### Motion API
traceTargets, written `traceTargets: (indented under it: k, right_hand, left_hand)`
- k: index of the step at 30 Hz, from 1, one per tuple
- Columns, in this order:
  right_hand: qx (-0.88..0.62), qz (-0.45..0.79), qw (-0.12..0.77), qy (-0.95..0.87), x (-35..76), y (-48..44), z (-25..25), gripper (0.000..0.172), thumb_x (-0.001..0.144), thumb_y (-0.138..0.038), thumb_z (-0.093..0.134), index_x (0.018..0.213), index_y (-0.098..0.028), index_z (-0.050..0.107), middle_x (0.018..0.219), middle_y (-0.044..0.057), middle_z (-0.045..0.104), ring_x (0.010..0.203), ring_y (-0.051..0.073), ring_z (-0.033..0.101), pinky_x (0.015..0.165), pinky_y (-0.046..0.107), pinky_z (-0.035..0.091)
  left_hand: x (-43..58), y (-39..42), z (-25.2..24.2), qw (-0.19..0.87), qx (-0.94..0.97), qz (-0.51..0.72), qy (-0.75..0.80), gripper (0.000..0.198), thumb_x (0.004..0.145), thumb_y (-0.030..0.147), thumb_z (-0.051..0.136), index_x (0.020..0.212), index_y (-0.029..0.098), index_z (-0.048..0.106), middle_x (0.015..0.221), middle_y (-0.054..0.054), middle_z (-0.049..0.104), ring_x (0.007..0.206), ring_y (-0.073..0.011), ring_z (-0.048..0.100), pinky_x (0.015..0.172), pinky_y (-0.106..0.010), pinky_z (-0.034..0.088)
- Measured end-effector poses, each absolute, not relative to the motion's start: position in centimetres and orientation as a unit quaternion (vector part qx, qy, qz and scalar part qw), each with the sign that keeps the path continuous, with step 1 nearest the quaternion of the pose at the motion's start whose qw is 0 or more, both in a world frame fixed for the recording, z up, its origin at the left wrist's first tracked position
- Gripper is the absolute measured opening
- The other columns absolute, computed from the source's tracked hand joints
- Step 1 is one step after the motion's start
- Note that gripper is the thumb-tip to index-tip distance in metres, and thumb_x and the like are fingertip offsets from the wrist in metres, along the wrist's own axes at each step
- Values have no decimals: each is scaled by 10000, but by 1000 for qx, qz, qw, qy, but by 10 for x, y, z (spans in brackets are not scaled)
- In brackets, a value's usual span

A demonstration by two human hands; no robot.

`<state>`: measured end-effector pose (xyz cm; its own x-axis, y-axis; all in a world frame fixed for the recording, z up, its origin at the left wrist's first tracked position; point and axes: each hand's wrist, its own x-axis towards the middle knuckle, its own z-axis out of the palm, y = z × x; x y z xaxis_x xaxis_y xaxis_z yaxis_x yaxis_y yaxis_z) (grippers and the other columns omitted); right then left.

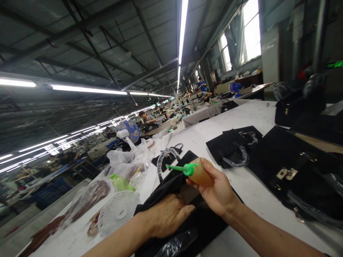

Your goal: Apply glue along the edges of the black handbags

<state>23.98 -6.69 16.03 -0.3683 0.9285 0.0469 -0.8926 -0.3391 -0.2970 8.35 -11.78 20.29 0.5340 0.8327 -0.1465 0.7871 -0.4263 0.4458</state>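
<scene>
My right hand (214, 185) is closed round a squeeze glue bottle (203, 175) with amber contents. The bottle's long green nozzle points left, above a black handbag (211, 223). My left hand (168, 216) grips the bag at its opening, back of the hand up. Its thumb lies stretched out, while its other fingers are mostly hidden in the folds of black material. A clear-wrapped handle (167, 159) arches up behind the bag. Crinkled clear plastic (177, 242) shows at the bag's near side.
On the white table (198, 135) lie more black bags (286, 164) at right. To the left are a white fan (118, 212), a green bottle (122, 182), plastic-wrapped brown strips (88, 200) and clear bags (120, 159). A blue fan (130, 130) and co-workers (147, 117) are farther off.
</scene>
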Motion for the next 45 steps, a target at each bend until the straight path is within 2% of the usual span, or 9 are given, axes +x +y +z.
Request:
traceTargets:
  k: [3, 7, 10, 13, 18, 22, 28, 33, 45]
  right_hand:
    - [-84, 813, 562, -130, 245, -62, 158, 159, 760, -279, 764, 873, -199, 685, 836, 5, 713, 749, 187, 647, 687, 383, 580]
    - [-132, 803, 573, -97, 248, -59, 153, 127, 781, -258, 751, 880, -201, 696, 878, 12, 720, 780, 193, 653, 685, 395, 587]
    - [-127, 817, 559, -57, 242, -64, 149, 89, 812, -247, 730, 884, -204, 699, 895, 17, 730, 808, 193, 662, 747, 428, 595]
    - [-96, 828, 551, -50, 233, -76, 149, 91, 821, -260, 731, 888, -206, 702, 917, 25, 740, 843, 198, 671, 832, 470, 583]
    - [-57, 824, 554, -107, 223, -90, 151, 163, 788, -332, 761, 858, -193, 713, 906, 36, 736, 855, 197, 667, 823, 392, 567]
    - [-71, 817, 562, -109, 221, -91, 149, 201, 777, -353, 764, 887, -191, 719, 945, 38, 725, 911, 191, 645, 833, 331, 538]
    - [-123, 769, 619, -104, 238, -96, 140, 190, 771, -359, 769, 885, -221, 706, 957, 30, 713, 931, 217, 635, 849, 387, 559]
    - [-170, 795, 582, -35, 244, -108, 118, 223, 721, -377, 803, 880, -244, 719, 957, 28, 726, 923, 239, 655, 851, 429, 577]
    - [-176, 818, 545, -55, 248, -110, 113, 348, 747, -434, 779, 985, -193, 700, 966, 69, 734, 863, 250, 660, 696, 350, 544]
  left_hand:
    - [77, -125, 212, 159, 846, -9, 509, 473, 998, 430, 276, 634, 204, 477, 593, 2, 477, 540, -140, 409, 582, -287, 292]
    - [67, -126, 228, 57, 748, 133, 647, 518, 987, 510, 232, 628, 201, 440, 578, 10, 460, 563, -145, 432, 587, -284, 290]
    - [64, -120, 228, 15, 672, 186, 717, 424, 830, 624, 567, 925, 211, 573, 638, 37, 509, 585, -161, 484, 587, -275, 316]
    - [69, -111, 217, 41, 689, 160, 706, 769, 631, 536, 806, 1271, 231, 511, 788, 14, 614, 709, -216, 584, 651, -295, 393]
    - [77, -95, 193, 99, 747, 223, 619, 311, 748, 206, 669, 1059, 215, 647, 1001, -39, 670, 928, -225, 619, 834, -325, 478]
    - [76, -86, 179, 41, 747, 266, 608, 184, 762, 97, 543, 863, 197, 661, 1048, -43, 598, 970, -195, 586, 855, -309, 488]
    - [62, -76, 160, 15, 690, 401, 603, 139, 840, 162, 507, 858, 185, 643, 1176, -50, 552, 1024, -189, 575, 929, -328, 474]
    - [45, -64, 150, 80, 606, 466, 640, 219, 934, 361, 460, 1020, 198, 578, 892, -8, 632, 836, -191, 602, 782, -306, 497]
    - [68, -50, 141, 52, 670, 458, 582, 207, 841, 144, 394, 921, 176, 582, 972, -65, 621, 967, -209, 565, 906, -350, 443]
